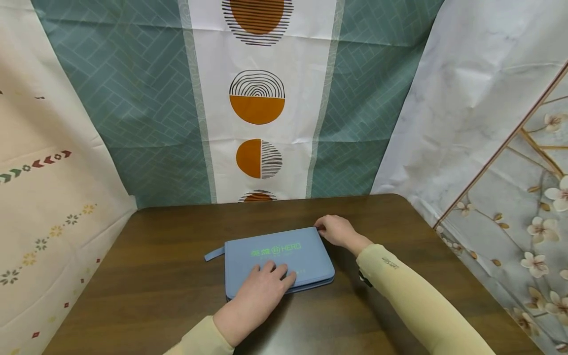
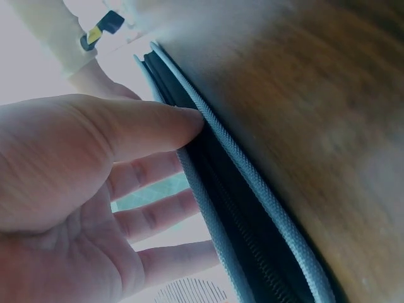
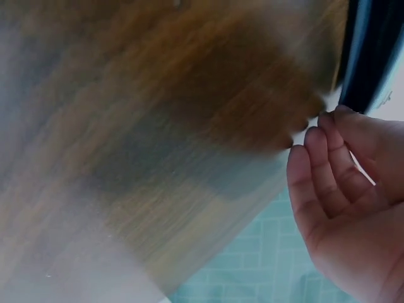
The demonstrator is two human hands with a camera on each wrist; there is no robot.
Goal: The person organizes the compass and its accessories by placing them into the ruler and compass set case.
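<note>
I see a blue zip case (image 1: 278, 261) lying flat in the middle of the brown bench (image 1: 146, 276). My left hand (image 1: 262, 296) rests flat on the case's near side, fingers straight. My right hand (image 1: 336, 230) pinches something small at the case's far right corner, fingers curled.

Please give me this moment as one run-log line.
left hand: flat on blue zip case | right hand: fingers curled at case's far right corner, grip unclear | case: flat on brown table, zip edge partly open
</note>
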